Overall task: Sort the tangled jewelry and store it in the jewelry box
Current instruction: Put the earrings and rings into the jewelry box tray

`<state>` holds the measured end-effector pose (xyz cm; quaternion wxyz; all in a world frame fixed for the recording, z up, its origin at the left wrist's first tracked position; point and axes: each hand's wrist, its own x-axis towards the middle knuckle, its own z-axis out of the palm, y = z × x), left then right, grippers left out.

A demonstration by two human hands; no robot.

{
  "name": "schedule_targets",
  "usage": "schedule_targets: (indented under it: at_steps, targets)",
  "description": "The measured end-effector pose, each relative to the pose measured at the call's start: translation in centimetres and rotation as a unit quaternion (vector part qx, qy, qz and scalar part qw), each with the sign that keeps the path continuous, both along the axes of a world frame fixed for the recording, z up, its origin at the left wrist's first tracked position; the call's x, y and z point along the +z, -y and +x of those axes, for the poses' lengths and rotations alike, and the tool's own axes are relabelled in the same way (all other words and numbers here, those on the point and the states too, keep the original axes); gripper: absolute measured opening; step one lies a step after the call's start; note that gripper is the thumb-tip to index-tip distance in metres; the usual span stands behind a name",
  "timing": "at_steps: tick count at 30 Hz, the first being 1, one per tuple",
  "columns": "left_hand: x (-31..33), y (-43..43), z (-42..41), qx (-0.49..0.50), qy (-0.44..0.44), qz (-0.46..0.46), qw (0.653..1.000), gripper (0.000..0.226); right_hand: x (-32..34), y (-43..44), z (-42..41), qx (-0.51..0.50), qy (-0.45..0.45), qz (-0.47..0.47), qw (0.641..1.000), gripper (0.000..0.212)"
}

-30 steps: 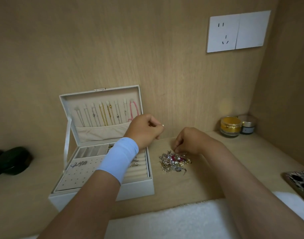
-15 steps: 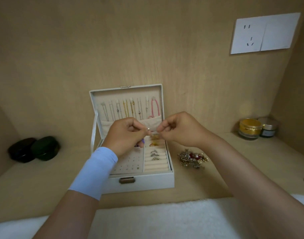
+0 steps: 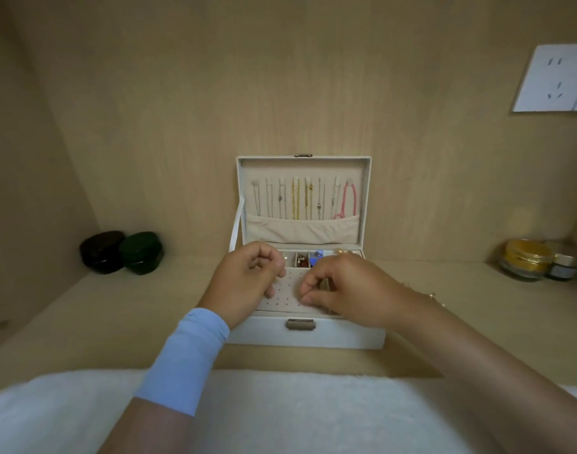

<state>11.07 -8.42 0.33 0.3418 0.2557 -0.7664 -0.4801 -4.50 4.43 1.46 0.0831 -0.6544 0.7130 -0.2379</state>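
Head view. Jewelry box (image 3: 303, 335) stands mid-table, lid upright toward the back edge, with necklaces (image 3: 300, 198) hanging in a row inside the lid.

Both hands are over the open tray. The left hand (image 3: 248, 283) is curled, thumb against forefinger, over the tray's left side. The right hand (image 3: 346, 290) has its fingertips pinched together on the perforated earring panel (image 3: 290, 293). Cannot tell whether either hand grips anything; too small to see.

Tangled jewelry (image 3: 433, 296) lies on the table just right of the box, mostly hidden behind the right forearm.

Two jars (image 3: 526, 260) stand in the back right corner, labels illegible.
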Motion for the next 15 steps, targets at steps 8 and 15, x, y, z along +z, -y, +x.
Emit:
schedule_targets:
  at_steps: [8, 15]
  targets:
    - [-0.09, 0.45, 0.70, -0.010, -0.017, -0.021, 1.000, 0.016, 0.56, -0.06, 0.31, -0.012, -0.080, 0.001, 0.997, 0.003]
    - [-0.61, 0.36, 0.60, -0.003, 0.006, -0.024, 1.000, 0.017, 1.05, -0.41, 0.56, -0.033, -0.110, 0.006, 0.993, 0.011]
